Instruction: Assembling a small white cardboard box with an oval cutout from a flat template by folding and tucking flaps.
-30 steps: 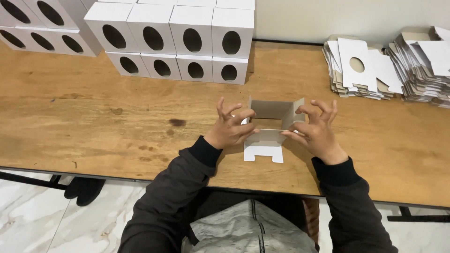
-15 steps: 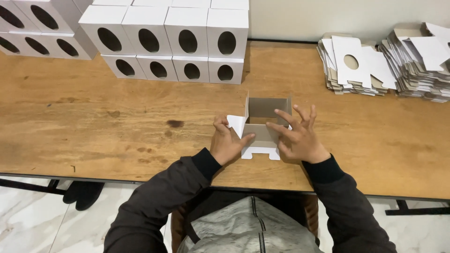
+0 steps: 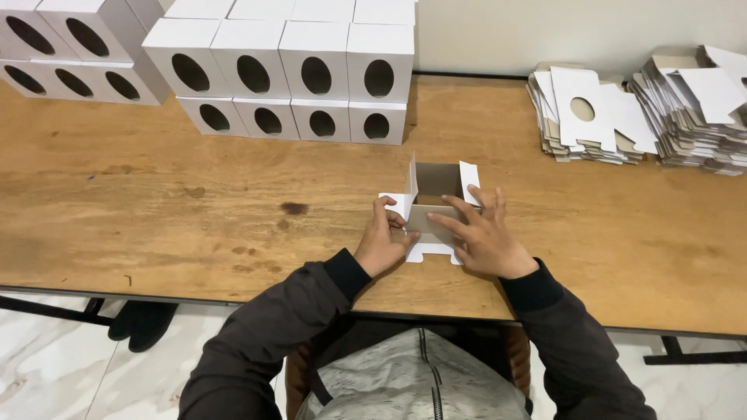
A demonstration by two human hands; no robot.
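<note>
A half-folded white cardboard box (image 3: 436,185) with a brown inside stands open-topped on the wooden table (image 3: 156,210), its side flaps sticking up. My left hand (image 3: 385,243) pinches the box's left flap and front edge. My right hand (image 3: 482,233) lies with spread fingers across the box's front panel, pressing it down toward the table. Both hands are on the same box.
Finished white boxes with oval holes (image 3: 288,74) are stacked in rows at the back left. Two piles of flat box blanks (image 3: 591,117) (image 3: 692,105) lie at the back right. A dark shoe (image 3: 140,319) sits on the tiled floor under the table.
The box has come down from in front of me onto the table. My hands moved lower and closer together, and the right one now presses the front panel.
</note>
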